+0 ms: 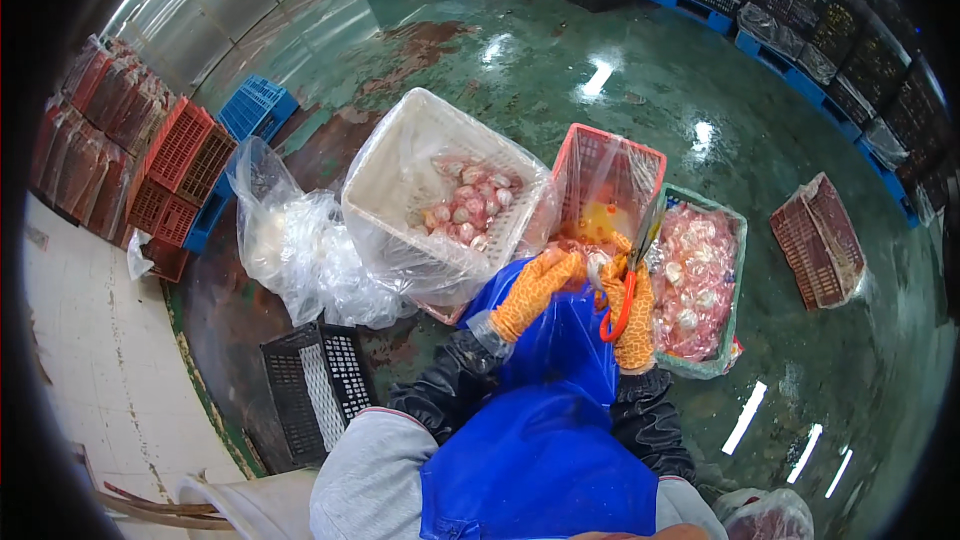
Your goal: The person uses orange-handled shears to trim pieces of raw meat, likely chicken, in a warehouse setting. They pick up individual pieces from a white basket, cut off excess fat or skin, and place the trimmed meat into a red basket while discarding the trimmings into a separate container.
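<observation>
My right hand [632, 325], in an orange patterned glove, grips a pair of scissors [627, 302] with red-orange handles. The blades point up and away, beside the green crate. My left hand [535, 297], gloved alike, is closed at a reddish bundle [571, 268] in front of my blue apron; its exact kind is hard to make out. Both hands are close together at the near edge of a red crate [608, 148], which has something yellow-orange in it. Left of them tilts a white crate [375, 155], lined with clear plastic, holding several reddish-white bulbs [468, 208].
To the right, a green crate [738, 285] is filled with pinkish bulbs. Crumpled clear plastic bags [330, 255] lie at the left, near a black crate [290, 395]. A brown-red crate [815, 240] stands farther right on the wet green floor [540, 50]. Stacked crates line the sides.
</observation>
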Demonstrator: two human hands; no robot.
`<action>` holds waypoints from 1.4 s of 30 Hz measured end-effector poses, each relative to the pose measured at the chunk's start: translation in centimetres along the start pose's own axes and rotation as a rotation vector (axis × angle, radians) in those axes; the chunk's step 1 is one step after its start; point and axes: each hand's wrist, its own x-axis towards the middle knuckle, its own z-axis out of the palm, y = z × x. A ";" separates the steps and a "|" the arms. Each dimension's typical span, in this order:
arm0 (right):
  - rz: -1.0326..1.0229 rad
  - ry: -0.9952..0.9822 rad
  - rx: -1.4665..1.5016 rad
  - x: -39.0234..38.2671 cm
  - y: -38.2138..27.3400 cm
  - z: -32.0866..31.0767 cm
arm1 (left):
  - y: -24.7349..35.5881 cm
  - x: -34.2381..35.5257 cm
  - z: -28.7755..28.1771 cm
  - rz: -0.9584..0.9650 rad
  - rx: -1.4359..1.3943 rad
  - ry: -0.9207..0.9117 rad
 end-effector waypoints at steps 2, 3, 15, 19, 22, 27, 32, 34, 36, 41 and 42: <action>-0.062 0.000 0.049 0.3 0.1 0.3 | 1.9 -0.2 0.7 -0.099 0.062 0.019; -0.138 -0.026 -0.079 0.2 -0.3 0.6 | 1.3 0.4 0.7 -0.137 0.096 -0.109; -0.107 -0.036 -0.223 -0.9 -0.2 1.1 | -0.9 0.0 1.5 -0.030 -0.176 0.198; -0.144 -0.045 -0.231 -2.7 0.6 1.4 | -0.7 1.6 -0.2 0.122 -0.181 0.395; 0.069 -0.152 -0.367 -3.2 0.3 1.8 | -0.5 1.9 0.4 0.157 -0.157 0.514; -0.040 -0.160 -0.489 -2.5 1.4 2.4 | -1.3 1.1 2.2 0.351 -0.030 0.531; 0.086 -0.159 -0.524 -2.6 2.9 1.3 | -1.2 1.4 1.5 0.047 -0.155 0.372; 0.185 -0.167 -0.509 -2.7 3.2 1.1 | 0.0 1.4 2.0 0.014 -0.129 0.422; 0.218 -0.180 -0.507 -2.6 3.0 1.4 | -0.3 2.0 1.9 0.045 -0.229 0.430; 0.023 -0.182 -0.487 -1.5 2.3 1.7 | -2.6 2.7 0.9 0.189 -0.026 0.378; 0.039 -0.195 -0.496 -1.3 1.9 1.6 | -2.7 2.8 0.7 0.163 0.008 0.392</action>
